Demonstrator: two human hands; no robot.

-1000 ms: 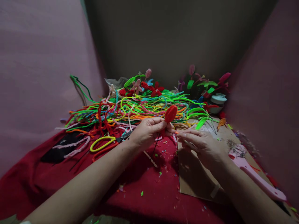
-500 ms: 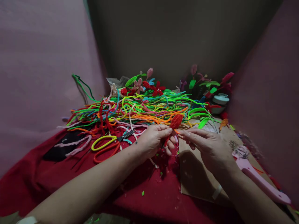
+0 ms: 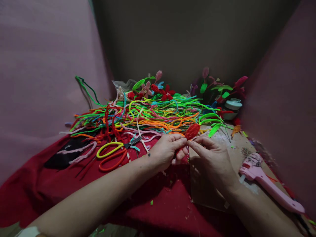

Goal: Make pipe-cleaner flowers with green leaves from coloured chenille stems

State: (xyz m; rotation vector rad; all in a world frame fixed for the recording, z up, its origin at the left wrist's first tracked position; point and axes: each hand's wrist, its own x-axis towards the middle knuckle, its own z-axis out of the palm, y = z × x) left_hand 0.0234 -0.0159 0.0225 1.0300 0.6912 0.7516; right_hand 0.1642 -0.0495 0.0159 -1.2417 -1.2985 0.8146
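A red fuzzy pipe-cleaner flower bud (image 3: 193,132) is tilted up and to the right between my two hands. My left hand (image 3: 171,148) is closed on its base, with thumb and forefinger pinched and the other fingers curled below. From the other side my right hand (image 3: 209,151) pinches at the same base, its thumb tip almost meeting the left one. The fingers cover whatever lies under the bud. Just beyond my hands spreads a heap of coloured pipe cleaners (image 3: 158,113). Scissors (image 3: 116,153) with yellow and orange handles lie left of my left hand.
A pink hot glue gun (image 3: 269,184) rests right of my right forearm, near a cardboard sheet (image 3: 207,194). Finished pipe-cleaner flowers (image 3: 167,93) and a pale blue lidded jar (image 3: 233,104) stand at the back. Red cloth (image 3: 163,210) covers the table, with green scraps on it.
The red bud has moved slightly right and tipped over further to the right. My right hand has closed in, bringing its fingertips to the base of the bud.
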